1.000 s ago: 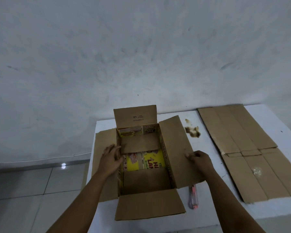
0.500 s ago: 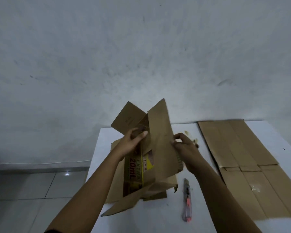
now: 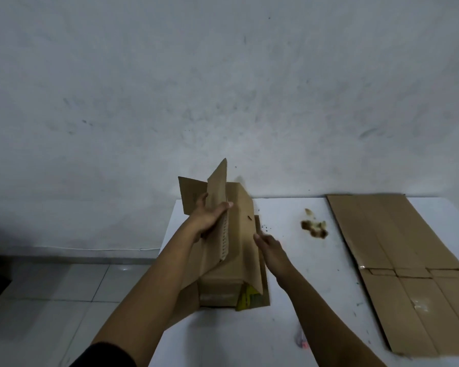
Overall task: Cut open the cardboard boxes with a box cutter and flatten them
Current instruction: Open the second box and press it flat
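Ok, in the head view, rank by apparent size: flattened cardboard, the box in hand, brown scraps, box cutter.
1. flattened cardboard
2. box, nearly as big
3. brown scraps
4. box cutter, mostly hidden by the right arm, so its place against the scraps is unsure

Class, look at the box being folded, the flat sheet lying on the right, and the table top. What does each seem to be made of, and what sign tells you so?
Box: corrugated cardboard, matte brown; fluting shows along one cut edge.
Flat sheet: the same brown cardboard, creased along fold lines, with a shiny patch that may be tape.
Table top: smooth white surface, perhaps laminate or painted board; specked and stained, material unsure.
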{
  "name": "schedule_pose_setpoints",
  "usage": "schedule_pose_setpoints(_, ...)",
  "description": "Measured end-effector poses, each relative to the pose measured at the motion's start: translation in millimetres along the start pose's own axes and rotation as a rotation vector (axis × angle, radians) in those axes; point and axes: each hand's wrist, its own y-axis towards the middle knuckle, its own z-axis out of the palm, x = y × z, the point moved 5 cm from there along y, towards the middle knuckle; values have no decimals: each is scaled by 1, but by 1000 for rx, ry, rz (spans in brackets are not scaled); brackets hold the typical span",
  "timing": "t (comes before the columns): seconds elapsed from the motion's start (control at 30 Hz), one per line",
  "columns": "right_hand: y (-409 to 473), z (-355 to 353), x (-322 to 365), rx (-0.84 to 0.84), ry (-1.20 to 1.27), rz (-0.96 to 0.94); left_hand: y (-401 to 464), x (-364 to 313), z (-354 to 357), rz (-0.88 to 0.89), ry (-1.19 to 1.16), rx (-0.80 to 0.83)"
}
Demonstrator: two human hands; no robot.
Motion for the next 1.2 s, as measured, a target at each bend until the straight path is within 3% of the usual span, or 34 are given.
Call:
schedule_pose_setpoints(0.1, -4, 17, -50, 116, 72, 304, -7, 0, -21, 120, 12, -81)
schedule_pose_setpoints(0.23, -9, 43, -72, 221, 397, 407, -14, -15, -45, 308, 147, -200)
schedule_pose_setpoints(0.43, 0, 20, -58, -20, 491, 227, -17, -22, -66, 341, 243, -265)
schedule_pose_setpoints(0.5, 3, 9, -49, -60, 509, 150, -20, -29, -74, 423, 434, -347)
schedule_pose_setpoints(0.6, 9, 3, -38, -91, 443, 95, -28, -38, -78, 484, 902, -475)
schedule_pose_setpoints(0.7, 9, 6, -33, -107, 374, 61, -33, -44, -67, 381, 1284, -439)
schedule_pose_setpoints(0.8, 4, 9, -28, -120, 347, 37, -35, -28, -56, 67, 1421, -150)
schedule_pose_setpoints(0.87, 0, 10, -23, -137, 317, -2, -40, -15, -51, -54, 1531, -72)
schedule_pose_setpoints(0.93, -3, 11, -15, -144, 243, -60, -38, -5, -36, 39, 1458, -41)
schedule_pose_setpoints(1.07, -8, 14, 5, -126, 226, -149, -36, 13, 2, 177, 904, 268)
schedule_pose_setpoints(1.2, -23, 29, 36, 37, 285, -248, -32, 14, 6, 145, 431, 159)
